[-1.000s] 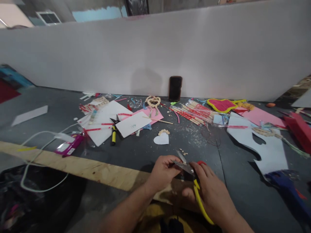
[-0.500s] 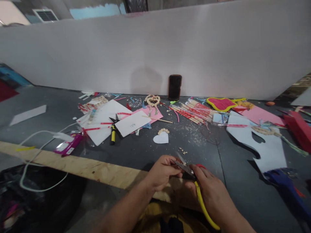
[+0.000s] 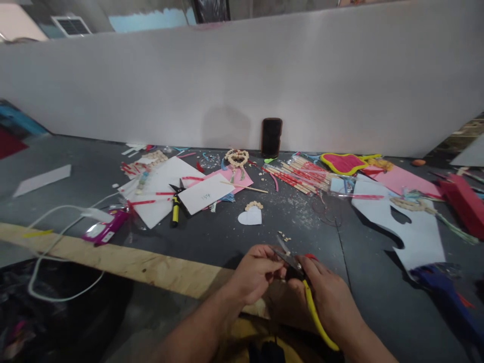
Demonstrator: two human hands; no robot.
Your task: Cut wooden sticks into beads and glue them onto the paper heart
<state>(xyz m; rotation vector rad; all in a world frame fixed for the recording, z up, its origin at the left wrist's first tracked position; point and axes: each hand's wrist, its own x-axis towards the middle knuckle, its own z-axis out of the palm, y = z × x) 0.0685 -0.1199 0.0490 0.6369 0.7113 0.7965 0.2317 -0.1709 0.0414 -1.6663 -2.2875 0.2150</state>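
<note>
My right hand (image 3: pixel 328 295) is wrapped round a pair of scissors (image 3: pixel 314 315) with yellow and red handles, its blades partly apart and pointing up and left. Beside the blades, my left hand (image 3: pixel 257 272) is closed with thumb and fingers pinched; what it holds is too small and hidden to name. A tiny pale piece shows between the blades. Just beyond them lie several small beige bits (image 3: pixel 283 236) on the dark table. Further off is a white paper heart (image 3: pixel 250 216) with a curved row of beige pieces (image 3: pixel 253 205) along its top edge.
A phone (image 3: pixel 271 137) leans on the white partition (image 3: pixel 151 91). Black and yellow pliers (image 3: pixel 175 210), a white card (image 3: pixel 206 193) and a purple glue gun (image 3: pixel 106 229) lie left. Red-striped sticks (image 3: pixel 295 176), cut white paper (image 3: pixel 419 232) and a blue tool (image 3: pixel 442 282) are right.
The scissor blades have closed slightly beside my left hand. Both hands stay in nearly the same place, and the view has shifted a little.
</note>
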